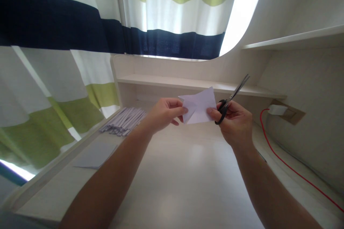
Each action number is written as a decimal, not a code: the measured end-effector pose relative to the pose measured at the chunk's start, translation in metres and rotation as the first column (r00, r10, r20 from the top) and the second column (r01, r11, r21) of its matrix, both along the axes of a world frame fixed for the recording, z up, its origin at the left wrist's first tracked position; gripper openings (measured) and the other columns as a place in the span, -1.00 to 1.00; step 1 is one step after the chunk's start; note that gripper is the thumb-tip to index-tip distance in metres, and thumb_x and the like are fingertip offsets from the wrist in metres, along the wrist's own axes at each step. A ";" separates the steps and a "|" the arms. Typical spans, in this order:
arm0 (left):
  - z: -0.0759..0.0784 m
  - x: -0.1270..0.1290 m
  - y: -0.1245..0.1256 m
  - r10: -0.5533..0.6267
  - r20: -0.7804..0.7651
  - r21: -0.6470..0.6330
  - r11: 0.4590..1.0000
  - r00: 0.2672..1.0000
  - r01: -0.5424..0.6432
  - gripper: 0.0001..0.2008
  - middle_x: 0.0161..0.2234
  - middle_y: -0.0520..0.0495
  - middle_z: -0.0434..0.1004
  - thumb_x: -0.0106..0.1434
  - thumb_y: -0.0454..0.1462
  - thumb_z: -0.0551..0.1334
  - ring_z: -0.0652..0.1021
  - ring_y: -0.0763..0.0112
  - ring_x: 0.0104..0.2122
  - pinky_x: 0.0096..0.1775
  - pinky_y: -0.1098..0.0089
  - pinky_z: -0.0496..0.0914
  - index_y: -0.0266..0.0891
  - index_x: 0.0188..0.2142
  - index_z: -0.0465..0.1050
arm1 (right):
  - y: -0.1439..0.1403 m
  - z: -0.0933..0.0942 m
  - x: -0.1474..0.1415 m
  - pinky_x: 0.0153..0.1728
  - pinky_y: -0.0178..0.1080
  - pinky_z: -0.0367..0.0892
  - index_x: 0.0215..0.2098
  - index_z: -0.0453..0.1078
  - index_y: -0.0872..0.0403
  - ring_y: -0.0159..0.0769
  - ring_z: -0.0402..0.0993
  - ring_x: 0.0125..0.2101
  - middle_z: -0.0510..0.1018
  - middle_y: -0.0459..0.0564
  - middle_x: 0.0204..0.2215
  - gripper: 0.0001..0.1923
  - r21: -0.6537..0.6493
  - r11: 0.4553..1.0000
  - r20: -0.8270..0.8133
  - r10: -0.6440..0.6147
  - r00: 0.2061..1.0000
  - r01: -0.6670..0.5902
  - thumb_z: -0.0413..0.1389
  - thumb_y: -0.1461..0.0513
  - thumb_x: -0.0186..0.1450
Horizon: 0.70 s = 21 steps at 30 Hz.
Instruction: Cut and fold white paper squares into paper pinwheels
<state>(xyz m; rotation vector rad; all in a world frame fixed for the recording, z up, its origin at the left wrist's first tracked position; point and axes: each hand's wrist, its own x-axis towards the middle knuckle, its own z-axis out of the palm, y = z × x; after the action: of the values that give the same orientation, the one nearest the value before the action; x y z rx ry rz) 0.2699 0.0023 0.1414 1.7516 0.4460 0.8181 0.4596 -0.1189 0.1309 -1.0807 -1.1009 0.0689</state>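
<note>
A sheet of white paper (200, 109) is held up in the air above the pale worktop (188, 171), between the two hands and in front of the low shelf (188, 84) at the back. Its upper edge rises to a point and its left part is folded or cut into a flap that hangs toward the left hand (163, 112). The left hand pinches that left edge, thumb on the near side and fingers curled behind. The right hand (236, 121) grips a pair of black-handled scissors (231, 100), its fingers through or around the handle loops, and its thumb also presses on the right edge of the paper. The scissor blades point up and to the right, away from the sheet; they look nearly closed, though the blades are thin and hard to read.

On the worktop to the left, near the edge, lies a fanned row of narrow paper strips (123, 121), and nearer the camera a flat grey-white sheet (94, 155) lies apart from them. On the right, a red cable (290, 166) runs along the worktop up to a white plug (278, 109) at a wall socket. A curtain (80, 25) striped in navy, white and green hangs behind and to the left.
</note>
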 end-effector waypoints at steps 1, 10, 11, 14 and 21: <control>0.000 0.000 0.000 0.017 0.004 0.000 1.000 1.000 -0.017 -0.81 -0.42 -0.05 0.66 0.18 -0.14 0.41 0.63 0.38 -0.42 -0.44 0.46 0.53 -0.22 -0.32 0.63 | 0.000 0.000 0.000 -0.50 -0.31 0.42 -0.43 0.50 0.05 -0.38 0.45 -0.52 0.52 -0.15 -0.53 -0.79 -0.001 1.000 0.002 -0.005 1.000 0.005 0.44 0.25 0.05; 0.001 -0.002 -0.002 0.053 0.042 0.037 0.998 0.998 -0.055 -0.79 -0.45 -0.03 0.65 0.17 -0.12 0.41 0.62 0.39 -0.42 -0.40 0.47 0.48 -0.21 -0.31 0.66 | 0.002 -0.002 0.007 -0.51 -0.33 0.39 -0.44 0.51 0.06 -0.43 0.38 -0.54 0.51 -0.17 -0.53 -0.77 -0.020 0.995 -0.076 0.092 0.993 -0.094 0.46 0.24 0.04; 0.001 -0.002 -0.001 0.050 0.035 0.042 0.998 0.998 -0.051 -0.79 -0.46 -0.03 0.64 0.18 -0.12 0.41 0.62 0.40 -0.42 -0.40 0.47 0.47 -0.21 -0.31 0.66 | 0.003 -0.003 0.009 -0.51 -0.34 0.38 -0.43 0.52 0.06 -0.44 0.37 -0.54 0.50 -0.17 -0.53 -0.77 -0.019 0.994 -0.088 0.106 0.990 -0.108 0.47 0.24 0.04; 0.001 -0.001 0.000 0.041 0.022 0.052 0.998 0.999 -0.042 -0.81 -0.48 -0.02 0.63 0.20 -0.13 0.39 0.60 0.43 -0.44 -0.41 0.48 0.45 -0.22 -0.33 0.64 | 0.004 -0.004 0.011 -0.52 -0.35 0.35 -0.43 0.52 0.07 -0.45 0.35 -0.54 0.50 -0.18 -0.53 -0.77 -0.009 0.994 -0.106 0.111 0.988 -0.113 0.47 0.24 0.04; 0.003 -0.002 -0.003 0.061 0.052 0.062 0.996 0.997 -0.065 -0.78 -0.49 -0.01 0.62 0.20 -0.11 0.40 0.59 0.44 -0.46 -0.41 0.48 0.45 -0.22 -0.40 0.59 | 0.002 -0.002 0.009 -0.50 -0.34 0.37 -0.43 0.52 0.07 -0.44 0.38 -0.54 0.52 -0.17 -0.53 -0.77 -0.016 0.996 -0.108 0.090 0.990 -0.092 0.46 0.24 0.03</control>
<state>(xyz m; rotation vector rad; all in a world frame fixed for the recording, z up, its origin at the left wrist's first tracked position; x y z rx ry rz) 0.2675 -0.0006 0.1441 1.7791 0.4482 0.9276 0.4688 -0.1164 0.1285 -1.0337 -1.0541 0.2096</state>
